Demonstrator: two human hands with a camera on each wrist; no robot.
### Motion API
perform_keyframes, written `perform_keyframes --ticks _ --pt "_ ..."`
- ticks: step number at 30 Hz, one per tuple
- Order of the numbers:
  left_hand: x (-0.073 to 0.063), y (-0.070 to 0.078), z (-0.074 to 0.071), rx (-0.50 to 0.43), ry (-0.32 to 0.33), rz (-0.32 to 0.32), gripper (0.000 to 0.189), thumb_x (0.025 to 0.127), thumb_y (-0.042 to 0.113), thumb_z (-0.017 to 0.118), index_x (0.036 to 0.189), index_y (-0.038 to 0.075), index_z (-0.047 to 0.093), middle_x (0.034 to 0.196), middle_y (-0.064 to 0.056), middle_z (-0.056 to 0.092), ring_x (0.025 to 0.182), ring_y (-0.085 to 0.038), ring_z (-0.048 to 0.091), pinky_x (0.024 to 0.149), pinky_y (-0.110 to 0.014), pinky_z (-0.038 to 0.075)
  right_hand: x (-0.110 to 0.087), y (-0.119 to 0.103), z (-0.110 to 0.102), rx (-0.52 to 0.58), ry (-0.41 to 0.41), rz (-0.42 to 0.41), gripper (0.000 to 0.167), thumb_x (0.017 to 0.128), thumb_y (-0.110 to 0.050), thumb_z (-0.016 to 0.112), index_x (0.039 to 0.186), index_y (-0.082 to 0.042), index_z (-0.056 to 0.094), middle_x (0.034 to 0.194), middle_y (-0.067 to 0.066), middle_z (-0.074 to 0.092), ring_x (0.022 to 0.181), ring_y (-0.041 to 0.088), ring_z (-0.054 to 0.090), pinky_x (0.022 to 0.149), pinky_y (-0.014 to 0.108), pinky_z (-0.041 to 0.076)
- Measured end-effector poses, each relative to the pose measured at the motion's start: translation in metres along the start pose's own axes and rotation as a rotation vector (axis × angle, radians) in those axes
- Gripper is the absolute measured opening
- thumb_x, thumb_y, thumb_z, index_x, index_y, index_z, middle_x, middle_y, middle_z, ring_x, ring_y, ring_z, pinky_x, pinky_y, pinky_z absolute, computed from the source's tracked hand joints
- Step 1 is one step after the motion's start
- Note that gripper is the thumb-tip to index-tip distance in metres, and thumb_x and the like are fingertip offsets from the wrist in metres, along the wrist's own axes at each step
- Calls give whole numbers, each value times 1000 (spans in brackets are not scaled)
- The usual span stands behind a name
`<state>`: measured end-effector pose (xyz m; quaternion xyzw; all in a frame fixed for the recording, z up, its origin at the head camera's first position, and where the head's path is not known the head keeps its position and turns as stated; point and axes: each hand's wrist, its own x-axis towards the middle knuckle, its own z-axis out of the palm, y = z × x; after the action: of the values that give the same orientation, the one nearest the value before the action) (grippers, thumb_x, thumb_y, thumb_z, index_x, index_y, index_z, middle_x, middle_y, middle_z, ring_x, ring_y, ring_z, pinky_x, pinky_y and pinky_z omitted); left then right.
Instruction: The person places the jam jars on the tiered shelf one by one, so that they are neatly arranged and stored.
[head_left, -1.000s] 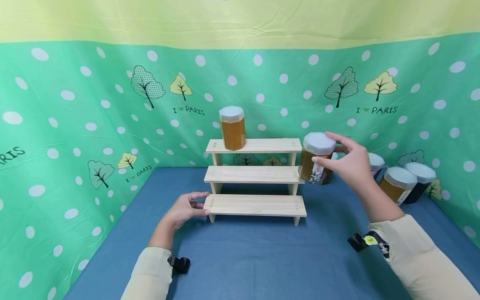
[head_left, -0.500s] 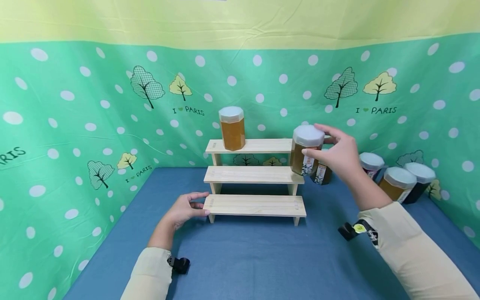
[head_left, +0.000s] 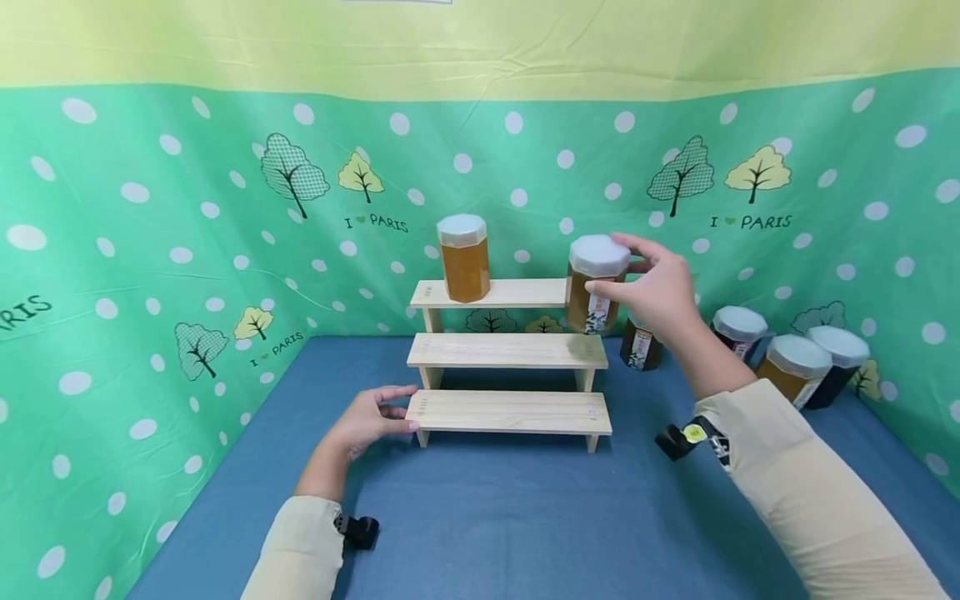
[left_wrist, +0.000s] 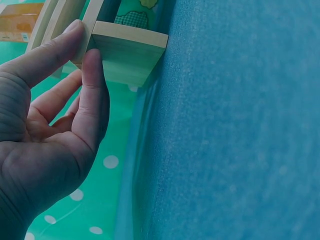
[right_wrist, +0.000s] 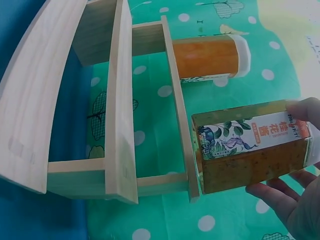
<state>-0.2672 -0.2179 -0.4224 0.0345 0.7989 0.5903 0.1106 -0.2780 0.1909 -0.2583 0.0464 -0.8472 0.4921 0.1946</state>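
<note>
My right hand (head_left: 660, 287) holds an eight-sided jar (head_left: 581, 302) with a white lid and brown, speckled filling. Its thumb and fingers grip it near the lid, and the jar hangs upright by the right end of the top step. In the right wrist view the jar's base (right_wrist: 201, 155) lies close to the top board; whether they touch, I cannot tell. My left hand (head_left: 367, 422) pinches the left end of the lowest step of a three-step wooden rack (head_left: 510, 412), thumb and index finger on the board (left_wrist: 131, 33). An amber jar (head_left: 466, 271) stands on the top step, left of centre.
A dark labelled jar (head_left: 641, 346) stands on the blue cloth (head_left: 510, 517) right of the rack. Farther right are a reddish-dark jar (head_left: 738, 329), an amber jar (head_left: 791, 367) and a black jar (head_left: 836, 367). A green dotted curtain (head_left: 225, 275) hangs behind.
My right hand has carried the jar left and upward, from beside the rack to the right end of the top step, uncovering the dark jar behind. The left hand stays put.
</note>
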Motion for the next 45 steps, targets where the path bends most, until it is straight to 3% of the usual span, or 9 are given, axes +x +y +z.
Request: perform_keyframes --ticks 13,22,31,45 --pt "0 -2 -1 -2 8 -18 69 75 -3 82 138 0 54 120 -25 56 89 -23 64 78 -40 58 26 -3 27 46 38 27 75 76 -30 85 143 -23 52 140 3 51 109 23 54 72 38 50" --pt "1 -2 0 -12 -4 -1 69 75 -4 81 139 0 52 125 -26 53 89 -22 64 78 -40 58 37 -6 39 54 41 43 75 78 -29 84 144 -22 50 138 6 52 107 24 56 84 40 51" --pt "2 -2 0 2 7 3 69 76 -3 81 139 -1 52 117 -25 59 89 -23 64 78 -42 58 51 -7 51 45 5 20 76 78 -30 84 145 -22 49 140 7 50 107 26 56 84 41 51" --pt "5 -4 0 0 3 3 69 75 -4 81 139 0 53 118 -26 57 88 -22 64 78 -41 58 59 -6 66 -34 -2 -63 79 81 -33 81 149 -22 43 148 6 45 112 29 55 83 42 51"
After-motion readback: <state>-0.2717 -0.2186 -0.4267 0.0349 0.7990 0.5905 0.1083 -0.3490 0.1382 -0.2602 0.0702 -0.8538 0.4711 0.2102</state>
